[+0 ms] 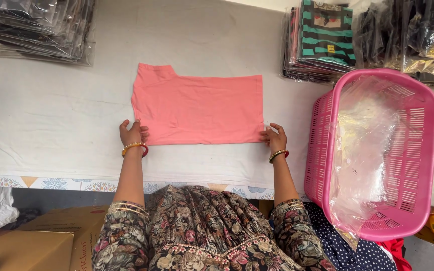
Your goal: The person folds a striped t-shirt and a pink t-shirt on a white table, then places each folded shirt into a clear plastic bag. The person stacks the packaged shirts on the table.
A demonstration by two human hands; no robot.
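A folded salmon-pink garment (199, 108) lies flat on the white cloth-covered table (51, 115). My left hand (133, 133) pinches its near left corner. My right hand (273, 138) pinches its near right corner. Both wrists wear bangles. The garment forms a rough rectangle with a small flap sticking up at the far left.
A pink plastic basket (418, 165) holding clear plastic bags (365, 150) stands at the right. Stacks of bagged garments sit at the far left (36, 27) and far right (322, 40). Cardboard boxes (31, 241) are on the floor at the lower left.
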